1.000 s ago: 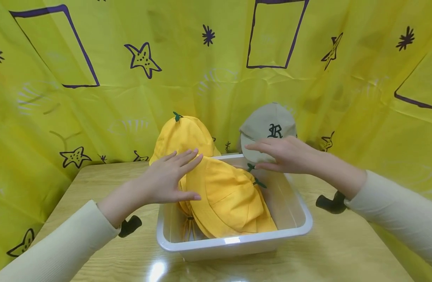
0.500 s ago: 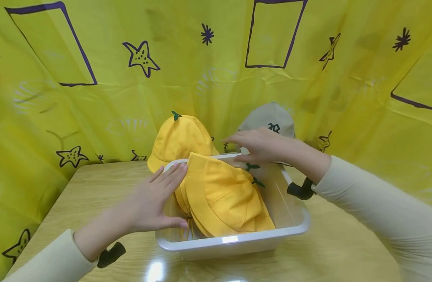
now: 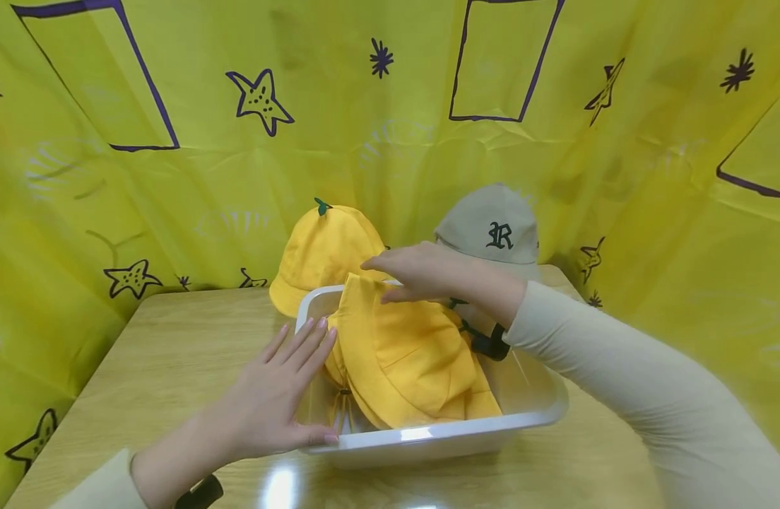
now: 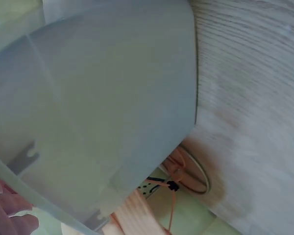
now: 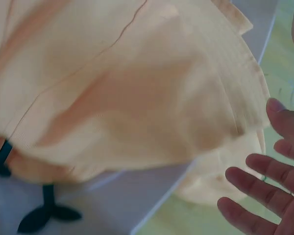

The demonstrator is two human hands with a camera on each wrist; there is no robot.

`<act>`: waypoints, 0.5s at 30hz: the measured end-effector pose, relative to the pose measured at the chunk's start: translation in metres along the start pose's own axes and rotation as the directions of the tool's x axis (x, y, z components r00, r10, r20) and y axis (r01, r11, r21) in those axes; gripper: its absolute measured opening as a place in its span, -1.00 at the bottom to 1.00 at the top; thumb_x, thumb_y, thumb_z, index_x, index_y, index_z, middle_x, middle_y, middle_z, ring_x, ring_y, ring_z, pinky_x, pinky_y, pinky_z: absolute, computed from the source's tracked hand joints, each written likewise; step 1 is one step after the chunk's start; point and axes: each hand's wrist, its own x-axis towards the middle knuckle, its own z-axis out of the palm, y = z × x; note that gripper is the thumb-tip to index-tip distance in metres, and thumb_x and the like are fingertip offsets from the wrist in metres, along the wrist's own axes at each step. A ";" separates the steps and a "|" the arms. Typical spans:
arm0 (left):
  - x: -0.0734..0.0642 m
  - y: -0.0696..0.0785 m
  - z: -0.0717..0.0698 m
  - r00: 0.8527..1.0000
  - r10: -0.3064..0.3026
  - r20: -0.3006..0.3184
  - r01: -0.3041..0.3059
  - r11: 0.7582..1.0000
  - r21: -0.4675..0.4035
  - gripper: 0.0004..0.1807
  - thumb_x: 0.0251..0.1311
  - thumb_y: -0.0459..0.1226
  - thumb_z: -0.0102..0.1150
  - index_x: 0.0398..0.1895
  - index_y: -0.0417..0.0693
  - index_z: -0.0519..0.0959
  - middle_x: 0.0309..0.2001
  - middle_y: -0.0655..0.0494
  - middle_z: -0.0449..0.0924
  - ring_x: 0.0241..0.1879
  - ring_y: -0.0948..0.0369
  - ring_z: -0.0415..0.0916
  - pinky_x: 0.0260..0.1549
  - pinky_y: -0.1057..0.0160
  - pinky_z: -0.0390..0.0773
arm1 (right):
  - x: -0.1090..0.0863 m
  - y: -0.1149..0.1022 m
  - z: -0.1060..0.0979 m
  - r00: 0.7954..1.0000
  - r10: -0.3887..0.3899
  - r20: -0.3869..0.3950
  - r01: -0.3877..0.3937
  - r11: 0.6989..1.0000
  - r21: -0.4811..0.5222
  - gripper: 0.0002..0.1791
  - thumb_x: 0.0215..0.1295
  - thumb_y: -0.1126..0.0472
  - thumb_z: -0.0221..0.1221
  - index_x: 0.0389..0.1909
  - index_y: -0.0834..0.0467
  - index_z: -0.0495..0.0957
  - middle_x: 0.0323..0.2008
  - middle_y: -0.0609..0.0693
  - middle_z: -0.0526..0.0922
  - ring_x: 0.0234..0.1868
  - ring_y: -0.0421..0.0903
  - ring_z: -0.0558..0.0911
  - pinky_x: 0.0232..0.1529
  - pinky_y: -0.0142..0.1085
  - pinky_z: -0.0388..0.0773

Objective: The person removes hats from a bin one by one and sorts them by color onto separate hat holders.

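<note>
Yellow hats (image 3: pixel 422 360) with green leaf sprouts lie stacked on their side in a white plastic bin (image 3: pixel 441 428). My left hand (image 3: pixel 272 399) is spread at the bin's left rim, fingers straight, with the thumb at the front corner. The left wrist view has the bin's outer wall (image 4: pixel 98 98) and those fingers at the lower left. Over the hats' upper edge reaches my right hand (image 3: pixel 422 270), its fingers extended and apart. The right wrist view gives that hand (image 5: pixel 277 181) beside the hat's brim (image 5: pixel 235 93), nothing between its fingers.
Behind the bin's left back corner sits another yellow hat (image 3: pixel 329 247). A beige cap (image 3: pixel 488 223) with a black letter R stands at the back right. The wooden table (image 3: pixel 193 339) meets a yellow patterned curtain (image 3: pixel 339 141) behind.
My right hand has swept left from in front of the beige cap to over the hats in the bin. The left hand has moved down and left to the bin's left rim.
</note>
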 end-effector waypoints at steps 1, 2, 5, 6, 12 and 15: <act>-0.002 0.000 0.001 1.000 -0.003 0.001 0.003 1.000 -0.002 0.20 0.01 0.54 -0.38 0.44 -0.25 0.05 0.42 -0.19 0.11 0.43 -0.05 0.01 0.41 0.21 -0.48 | 0.004 -0.002 0.001 1.000 0.003 0.008 -0.003 1.000 -0.002 -0.33 0.30 -0.10 0.14 0.35 0.08 0.26 0.26 0.03 0.44 0.21 -0.04 0.48 0.02 -0.11 0.55; -0.003 0.000 0.001 1.000 -0.006 0.003 0.006 1.000 -0.006 0.20 0.01 0.54 -0.41 0.44 -0.24 0.05 0.42 -0.20 0.10 0.42 -0.06 0.03 0.42 0.21 -0.47 | 0.008 -0.004 0.003 1.000 0.008 0.014 -0.008 1.000 -0.001 -0.33 0.31 -0.09 0.13 0.36 0.08 0.24 0.27 0.03 0.43 0.23 -0.04 0.47 0.02 -0.11 0.55; -0.008 0.000 0.004 1.000 -0.014 0.026 0.015 1.000 -0.026 0.18 0.04 0.53 -0.46 0.45 -0.23 0.03 0.41 -0.23 0.10 0.41 -0.10 0.04 0.42 0.24 -0.46 | 0.018 -0.007 0.007 1.000 0.005 0.008 -0.006 0.999 0.052 -0.35 0.32 0.00 0.15 0.36 0.12 0.22 0.24 0.05 0.46 0.18 -0.03 0.50 0.04 -0.13 0.54; -0.009 0.000 0.005 0.999 -0.015 0.035 0.016 0.999 -0.035 0.16 0.06 0.52 -0.47 0.45 -0.23 0.03 0.41 -0.24 0.10 0.41 -0.12 0.03 0.42 0.25 -0.46 | 0.021 -0.007 0.009 1.000 0.000 -0.001 0.000 0.997 0.078 -0.36 0.31 0.05 0.16 0.36 0.14 0.22 0.22 0.05 0.48 0.16 -0.03 0.52 0.05 -0.14 0.53; -0.014 0.001 0.010 0.997 -0.014 0.077 0.020 0.997 -0.074 0.06 0.17 0.43 -0.39 0.45 -0.23 0.04 0.41 -0.26 0.08 0.42 -0.17 -0.05 0.39 0.34 -0.48 | 0.032 -0.009 0.019 0.997 -0.035 -0.066 0.046 0.985 0.164 -0.47 0.24 0.22 0.20 0.24 0.17 0.35 0.01 0.01 0.58 -0.05 -0.08 0.57 -0.05 -0.20 0.55; -0.014 0.002 0.011 0.997 -0.024 0.075 0.029 0.997 -0.074 0.04 0.18 0.42 -0.36 0.45 -0.22 0.05 0.41 -0.26 0.07 0.43 -0.17 -0.07 0.43 0.20 -0.32 | 0.033 -0.011 0.021 0.995 -0.041 -0.088 0.055 0.986 0.159 -0.64 0.20 0.22 0.23 0.03 0.11 0.47 -0.18 -0.06 0.58 -0.20 -0.14 0.54 -0.20 -0.24 0.53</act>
